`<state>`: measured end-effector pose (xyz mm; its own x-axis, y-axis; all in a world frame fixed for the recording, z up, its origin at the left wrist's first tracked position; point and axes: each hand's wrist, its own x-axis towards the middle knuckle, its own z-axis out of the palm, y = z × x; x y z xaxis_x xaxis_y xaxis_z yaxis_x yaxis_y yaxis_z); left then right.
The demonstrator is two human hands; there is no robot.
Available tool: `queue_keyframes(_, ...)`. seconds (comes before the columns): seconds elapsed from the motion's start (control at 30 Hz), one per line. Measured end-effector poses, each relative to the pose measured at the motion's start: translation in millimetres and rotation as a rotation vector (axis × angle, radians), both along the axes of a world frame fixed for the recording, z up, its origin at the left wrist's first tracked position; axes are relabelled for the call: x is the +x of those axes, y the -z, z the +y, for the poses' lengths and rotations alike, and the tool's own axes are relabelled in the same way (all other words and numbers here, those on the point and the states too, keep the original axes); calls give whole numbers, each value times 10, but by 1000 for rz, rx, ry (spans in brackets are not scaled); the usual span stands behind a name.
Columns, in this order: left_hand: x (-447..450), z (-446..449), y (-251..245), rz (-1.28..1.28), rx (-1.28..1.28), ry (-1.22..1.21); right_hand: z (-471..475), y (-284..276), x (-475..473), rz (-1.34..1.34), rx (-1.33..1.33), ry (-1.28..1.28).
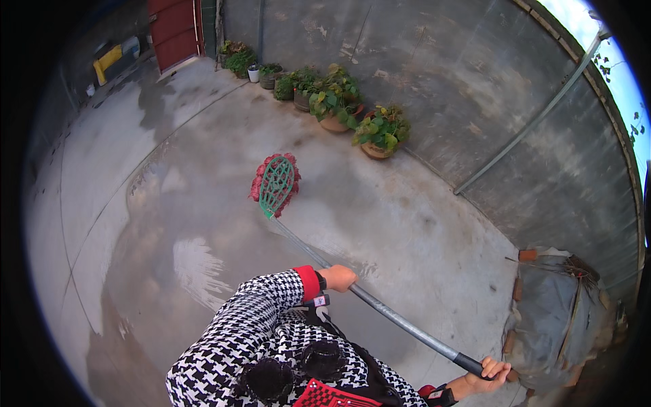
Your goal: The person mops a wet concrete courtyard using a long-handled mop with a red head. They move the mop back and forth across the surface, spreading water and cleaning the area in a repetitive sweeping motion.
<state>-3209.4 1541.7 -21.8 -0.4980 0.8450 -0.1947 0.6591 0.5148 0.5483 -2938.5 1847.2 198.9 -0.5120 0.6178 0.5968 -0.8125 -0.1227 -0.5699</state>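
Observation:
A mop with a metal pole (402, 321) crosses in front of me; its green plastic slotted head (277, 185) lies over red mop strands (257, 184) on the concrete floor. My left hand (339, 278), below a red cuff and a dark wristband, is wrapped around the middle of the pole. At the pole's far lower-right end, my right hand (489, 375) grips the black end of the handle. Wet and dry patches mark the floor (203, 274) around the mop head.
Several potted plants (379, 135) line the foot of a grey wall (422, 86). A plastic sheet (541, 315) edged with bricks lies at the right, with twigs on it. A metal post (534, 119) leans against the wall. Back left are a red door (174, 33) and a yellow object (108, 62).

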Motion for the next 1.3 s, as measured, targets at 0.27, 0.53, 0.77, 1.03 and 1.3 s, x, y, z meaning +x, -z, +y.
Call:
queue_keyframes(0.27, -253, 1278, 48, -26, 76, 237, 332, -212, 338, -73, -77, 391)
queue_keyframes(0.53, -710, 1806, 527, -70, 176, 307, -67, -275, -203, -85, 74, 377)
queue_keyframes(0.77, -1606, 1125, 892, -179, 203, 63, -344, -214, -1742, -376, 20, 441)
queue_keyframes(1.03, -2345, -730, 1230, -122, 328, -520, -882, 78, -3861, -291, 107, -211)
queue_keyframes(1.3, -2479, -2774, 1329, -66, -91, -854, -2226, 846, -5209, -689, -317, -385)
